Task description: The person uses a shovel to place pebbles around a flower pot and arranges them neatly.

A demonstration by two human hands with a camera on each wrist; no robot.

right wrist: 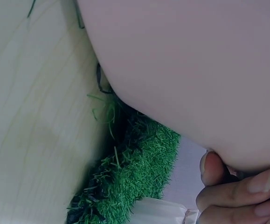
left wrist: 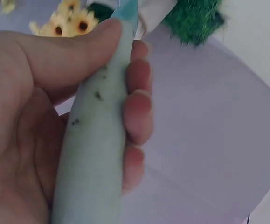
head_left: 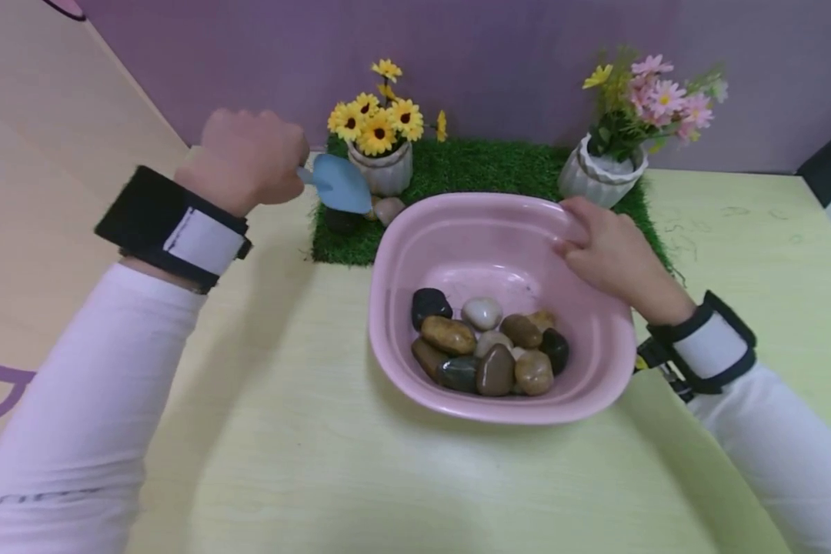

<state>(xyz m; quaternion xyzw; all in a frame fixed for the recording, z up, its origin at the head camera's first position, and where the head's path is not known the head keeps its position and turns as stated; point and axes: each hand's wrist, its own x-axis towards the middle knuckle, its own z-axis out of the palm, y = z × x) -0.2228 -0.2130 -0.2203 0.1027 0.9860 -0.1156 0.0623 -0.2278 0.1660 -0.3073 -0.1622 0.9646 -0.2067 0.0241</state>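
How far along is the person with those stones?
Perhaps done: a few stones lie on the artificial turf by the yellow flowers. In hand: the left hand grips a blue trowel; the right hand holds the pink basin by its rim. Likely left: the smooth pebbles in that basin, if they're meant for the turf.

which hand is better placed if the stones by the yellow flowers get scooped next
Probably the left hand: its grip is on the blue shovel, which shows right by those stones in the head view. The right hand is occupied, holding the pink basin, and sits farther from them.
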